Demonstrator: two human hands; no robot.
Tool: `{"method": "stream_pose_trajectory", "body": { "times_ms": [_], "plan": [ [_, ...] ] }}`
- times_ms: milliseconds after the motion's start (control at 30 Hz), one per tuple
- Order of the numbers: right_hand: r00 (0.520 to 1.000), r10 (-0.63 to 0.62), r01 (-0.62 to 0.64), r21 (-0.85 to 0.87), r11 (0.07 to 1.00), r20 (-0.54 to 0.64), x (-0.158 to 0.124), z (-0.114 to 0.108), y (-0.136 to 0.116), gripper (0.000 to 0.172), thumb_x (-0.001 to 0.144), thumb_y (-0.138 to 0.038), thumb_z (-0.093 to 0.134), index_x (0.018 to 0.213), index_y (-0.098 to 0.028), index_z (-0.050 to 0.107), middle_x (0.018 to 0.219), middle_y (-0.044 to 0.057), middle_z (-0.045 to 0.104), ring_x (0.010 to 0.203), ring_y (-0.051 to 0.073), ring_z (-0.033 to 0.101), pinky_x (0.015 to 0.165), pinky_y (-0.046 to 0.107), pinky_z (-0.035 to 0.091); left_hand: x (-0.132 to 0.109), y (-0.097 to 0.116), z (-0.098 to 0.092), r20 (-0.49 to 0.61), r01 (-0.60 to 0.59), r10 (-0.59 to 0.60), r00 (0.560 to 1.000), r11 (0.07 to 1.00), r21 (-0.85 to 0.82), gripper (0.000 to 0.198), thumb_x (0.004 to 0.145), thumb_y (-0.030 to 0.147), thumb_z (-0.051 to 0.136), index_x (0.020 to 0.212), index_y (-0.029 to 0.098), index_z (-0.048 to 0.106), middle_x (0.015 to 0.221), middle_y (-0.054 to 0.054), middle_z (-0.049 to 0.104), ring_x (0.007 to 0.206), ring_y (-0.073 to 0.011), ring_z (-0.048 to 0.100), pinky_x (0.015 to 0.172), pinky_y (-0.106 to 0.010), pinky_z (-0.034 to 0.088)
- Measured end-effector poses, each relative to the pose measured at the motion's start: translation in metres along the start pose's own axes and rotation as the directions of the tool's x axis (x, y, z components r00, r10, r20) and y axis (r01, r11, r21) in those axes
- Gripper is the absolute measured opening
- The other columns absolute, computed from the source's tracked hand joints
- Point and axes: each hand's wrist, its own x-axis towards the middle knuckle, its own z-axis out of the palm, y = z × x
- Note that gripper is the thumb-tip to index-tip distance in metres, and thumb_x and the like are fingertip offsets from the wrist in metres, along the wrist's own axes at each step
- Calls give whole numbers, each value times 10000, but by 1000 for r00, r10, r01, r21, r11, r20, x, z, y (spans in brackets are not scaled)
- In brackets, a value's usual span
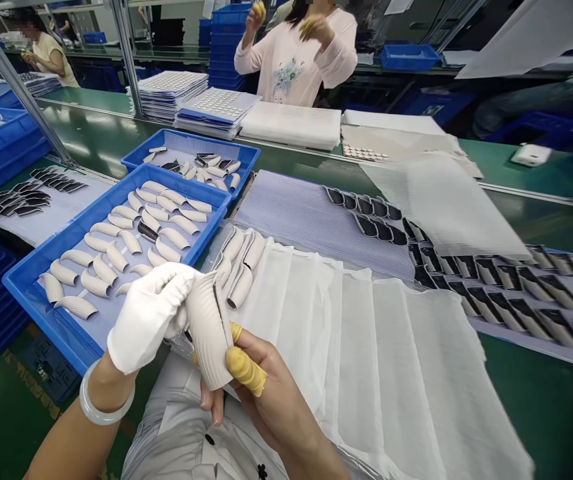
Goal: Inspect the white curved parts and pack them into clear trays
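A curved, ribbed, cream-coloured part (pixel 209 328) is held between both my hands close to my body. My left hand (pixel 150 313), in a white glove, grips its upper left edge. My right hand (pixel 261 387), bare with yellow finger cots on thumb and a finger, clasps its lower right side. Just left lies a blue tray (pixel 26 283) with several of the same cream parts in rows. A few more cream parts (pixel 239 263) lie beside the white sheets (pixel 366 347) in front of me.
A second blue tray (pixel 243 155) stands behind the first. Dark curved parts (pixel 491 280) lie in rows on ribbed sheets at the right. Stacked trays (pixel 216 110) sit on the green bench. A person in pink (pixel 299 57) stands opposite, another person (pixel 46 53) far left.
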Motion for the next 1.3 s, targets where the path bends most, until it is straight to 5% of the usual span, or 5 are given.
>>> {"method": "stream_pose_trajectory", "body": {
  "times_ms": [300,567,700,933,1300],
  "plan": [
    [998,-30,21,127,992,62,5,-3,10,421,834,-535,606,859,-115,634,674,53,644,454,97,573,409,183,435,2,-7,-4,70,18,-16,997,999,-29,337,856,499,544,749,183,588,457,41,493,369,-66,365,358,-186,263],
    [996,-52,52,10,999,-77,5,-2,12,470,776,-512,689,1085,-174,582,704,11,618,512,120,599,451,213,449,3,1,8,-128,-108,137,982,971,212,229,697,360,742,738,169,622,732,-2,617,674,-126,565,591,-212,469],
    [996,-63,64,4,998,-70,6,-3,14,429,811,-488,661,1076,-158,590,678,10,612,506,117,592,458,215,447,5,-1,7,-145,-74,99,984,983,168,203,786,376,637,792,174,655,690,11,587,515,-79,474,466,-198,401],
    [998,-33,18,241,970,61,8,-5,18,396,846,-518,601,876,-124,627,772,58,646,505,107,592,404,194,417,4,-2,4,-48,-55,58,997,996,76,229,759,376,697,866,174,691,853,-26,680,718,-129,615,600,-206,507],
    [997,10,-39,426,904,71,11,-9,25,371,816,-500,652,791,-130,630,603,3,579,443,73,477,388,179,304,-6,10,0,275,-245,102,956,795,555,824,584,250,809,1339,263,478,1345,-47,528,1264,-279,471,1019,-352,446]
  ]
}}
